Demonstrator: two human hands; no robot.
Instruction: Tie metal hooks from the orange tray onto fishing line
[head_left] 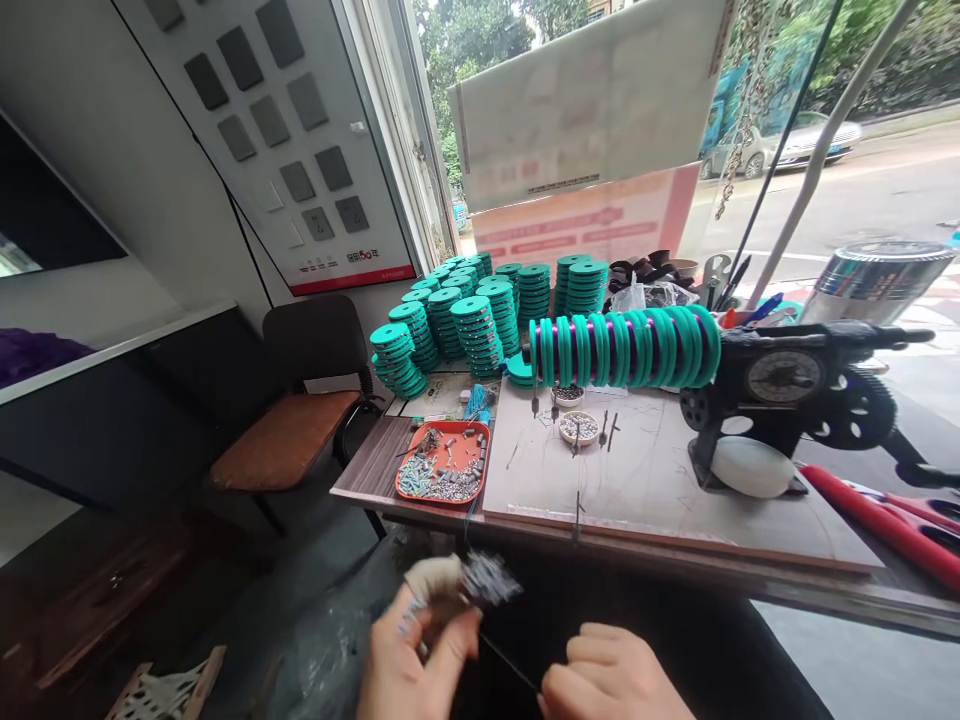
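My left hand (420, 650) is low in front of the table edge, fingers pinched shut on a small dark tangled bundle (489, 578); one fingertip wears a white cover. My right hand (611, 680) is closed just to the right, pinching a thin dark line (510, 665) that runs from the bundle. Above them on the table a row of green spools (622, 347) sits on a winding machine's shaft (787, 385). An orange tray (444, 462) of small metal parts lies near the table's left edge.
Stacks of green spools (480, 310) fill the back of the table by the window. Two small dishes of beads (578, 427) rest on a grey mat (660, 480). A chair (292, 420) stands left of the table. Red-handled tools (885, 515) lie at right.
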